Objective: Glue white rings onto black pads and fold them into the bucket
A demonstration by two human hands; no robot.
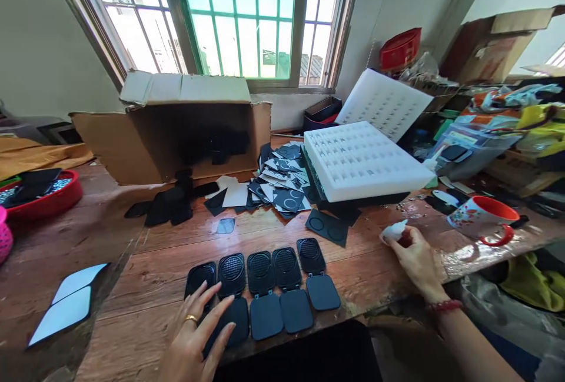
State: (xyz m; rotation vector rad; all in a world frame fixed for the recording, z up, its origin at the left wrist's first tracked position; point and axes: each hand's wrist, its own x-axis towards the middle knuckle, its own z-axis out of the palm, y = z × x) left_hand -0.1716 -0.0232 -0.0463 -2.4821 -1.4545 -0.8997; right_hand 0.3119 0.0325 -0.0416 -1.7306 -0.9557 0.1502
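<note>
Several black hinged square cases point(266, 314) lie opened flat in a row near the table's front edge. Their far halves show a ribbed round recess point(260, 270); the near halves are smooth. My left hand point(194, 326), with a gold ring, rests fingers spread over the leftmost cases and partly hides them. At the right, my right hand point(417, 258) grips a small white squeeze bottle point(394, 231) with a pointed tip, low over the table. To its left lies a dark card with two ring cut-outs point(327, 227).
A cardboard box point(115, 149) stands behind black pieces point(170, 205). Scrap cards point(282, 179) are heaped beside a white foam tray point(375, 179). A floral mug point(479, 217) stands right, a red basin point(66, 191) left. Two mirror-like sheets point(62, 311) lie front left.
</note>
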